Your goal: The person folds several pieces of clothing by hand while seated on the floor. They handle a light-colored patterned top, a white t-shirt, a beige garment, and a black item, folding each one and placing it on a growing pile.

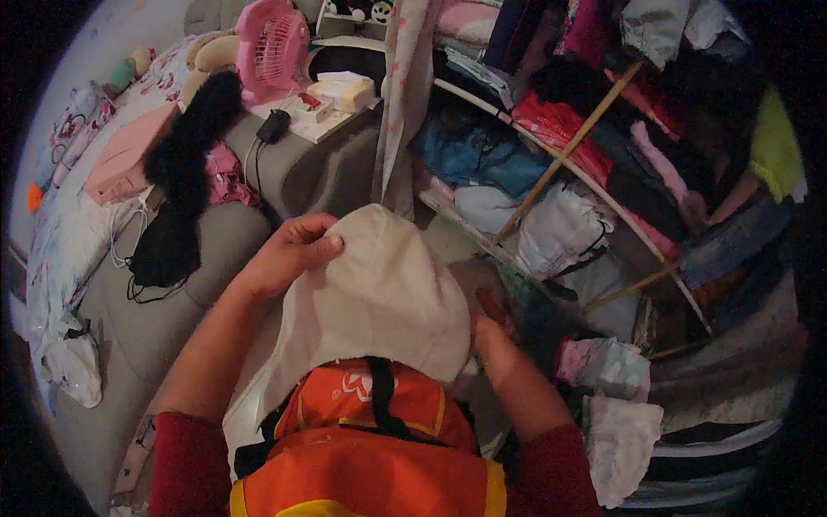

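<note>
A cream-white cloth is spread in front of my body, above an orange and yellow garment with a black strap that I wear. My left hand pinches the cloth's upper left edge between thumb and fingers. At the cloth's right edge is my right hand, its fingers partly hidden in shadow, so its hold on the cloth is unclear.
A grey sofa bears a black furry item and a pink box. A pink fan and a black adapter are behind. On the right, a shelf frame holds heaped clothes; a white cloth lies lower right.
</note>
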Tool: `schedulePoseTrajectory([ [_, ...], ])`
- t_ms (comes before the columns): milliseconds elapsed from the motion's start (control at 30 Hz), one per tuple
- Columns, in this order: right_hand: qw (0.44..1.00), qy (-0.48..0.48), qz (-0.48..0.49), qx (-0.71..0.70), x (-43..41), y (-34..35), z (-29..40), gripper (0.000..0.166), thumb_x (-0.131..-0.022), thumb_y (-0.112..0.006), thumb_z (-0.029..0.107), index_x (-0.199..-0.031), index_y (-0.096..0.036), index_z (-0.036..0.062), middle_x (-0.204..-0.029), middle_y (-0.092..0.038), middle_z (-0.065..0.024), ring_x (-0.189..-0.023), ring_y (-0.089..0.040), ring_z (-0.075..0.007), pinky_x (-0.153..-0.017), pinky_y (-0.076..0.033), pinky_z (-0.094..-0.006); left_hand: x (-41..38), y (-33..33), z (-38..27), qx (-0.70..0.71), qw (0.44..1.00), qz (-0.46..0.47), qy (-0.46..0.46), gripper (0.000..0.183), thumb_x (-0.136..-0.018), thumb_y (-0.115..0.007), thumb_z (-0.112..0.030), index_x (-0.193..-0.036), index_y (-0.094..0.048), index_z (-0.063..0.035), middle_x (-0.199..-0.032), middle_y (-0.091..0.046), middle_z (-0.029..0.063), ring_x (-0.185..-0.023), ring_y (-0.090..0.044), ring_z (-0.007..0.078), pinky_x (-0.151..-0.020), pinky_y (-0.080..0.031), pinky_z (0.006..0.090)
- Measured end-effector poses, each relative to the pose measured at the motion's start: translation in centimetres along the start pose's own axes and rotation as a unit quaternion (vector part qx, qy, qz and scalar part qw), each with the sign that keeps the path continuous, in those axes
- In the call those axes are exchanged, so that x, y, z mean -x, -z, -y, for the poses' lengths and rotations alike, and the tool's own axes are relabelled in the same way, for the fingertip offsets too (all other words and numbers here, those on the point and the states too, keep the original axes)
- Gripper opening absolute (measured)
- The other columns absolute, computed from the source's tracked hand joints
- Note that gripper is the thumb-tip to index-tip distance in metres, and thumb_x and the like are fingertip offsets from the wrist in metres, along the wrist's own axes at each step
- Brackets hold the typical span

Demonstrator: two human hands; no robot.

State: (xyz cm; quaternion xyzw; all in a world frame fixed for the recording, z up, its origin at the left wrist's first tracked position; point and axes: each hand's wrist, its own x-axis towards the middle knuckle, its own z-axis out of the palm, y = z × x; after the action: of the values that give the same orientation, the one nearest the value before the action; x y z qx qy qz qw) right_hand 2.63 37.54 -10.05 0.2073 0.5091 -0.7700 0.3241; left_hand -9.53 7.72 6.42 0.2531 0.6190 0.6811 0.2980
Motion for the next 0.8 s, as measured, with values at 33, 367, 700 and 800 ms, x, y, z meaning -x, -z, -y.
schedulePoseTrajectory([
  [33, 0.998, 0.014, 0.020, 0.052, -0.2, -1.1, 0.4, 0.054, -0.078, -0.060, 0.013, -0.127, -0.039, 0.0052, -0.125, -0.046, -0.0087, -0.108, -0.048, -0.0201, -0.092, -0.039, -0.0349, 0.2, -0.2, -0.8, -0.017, 1.000, 0.000, -0.003, 0.014, -0.085, -0.058, -0.017, -0.092, -0.059, -0.0052, -0.083, -0.059, -0.0029, -0.077, -0.052, 0.0056, -0.072, -0.043, 0.0220],
  [367, 0.918, 0.348, 0.014, 0.190, 7.9, -6.3, 13.7, 0.049, -0.077, -0.059, 0.006, -0.123, -0.042, 0.0049, -0.116, -0.050, -0.0073, -0.104, -0.050, -0.0192, -0.091, -0.040, -0.0333, 3.3, -0.1, -9.0, -0.149, 0.977, -0.081, -0.131, 0.010, -0.082, -0.059, -0.009, -0.090, -0.059, -0.0026, -0.083, -0.058, -0.0030, -0.079, -0.051, 0.0056, -0.071, -0.042, 0.0214],
  [700, 0.827, 0.438, -0.155, 0.315, 13.0, -6.0, 17.5, 0.056, -0.076, -0.064, 0.010, -0.126, -0.039, 0.0045, -0.116, -0.052, -0.0071, -0.106, -0.049, -0.0181, -0.092, -0.038, -0.0325, 9.5, -0.2, -3.7, -0.510, 0.810, -0.038, -0.286, 0.024, -0.065, -0.060, 0.000, -0.087, -0.062, -0.0071, -0.095, -0.059, 0.0096, -0.090, -0.054, 0.0292, -0.078, -0.041, 0.0382],
  [800, 0.829, 0.284, -0.132, 0.464, 7.1, -0.5, 10.9, 0.044, -0.080, -0.062, 0.019, -0.118, -0.048, 0.0036, -0.109, -0.055, -0.0052, -0.100, -0.051, -0.0154, -0.087, -0.040, -0.0304, 11.6, -1.0, 2.3, -0.553, 0.821, 0.046, -0.136, 0.026, -0.068, -0.063, -0.004, -0.093, -0.062, -0.0077, -0.097, -0.059, 0.0098, -0.092, -0.054, 0.0286, -0.078, -0.041, 0.0378],
])
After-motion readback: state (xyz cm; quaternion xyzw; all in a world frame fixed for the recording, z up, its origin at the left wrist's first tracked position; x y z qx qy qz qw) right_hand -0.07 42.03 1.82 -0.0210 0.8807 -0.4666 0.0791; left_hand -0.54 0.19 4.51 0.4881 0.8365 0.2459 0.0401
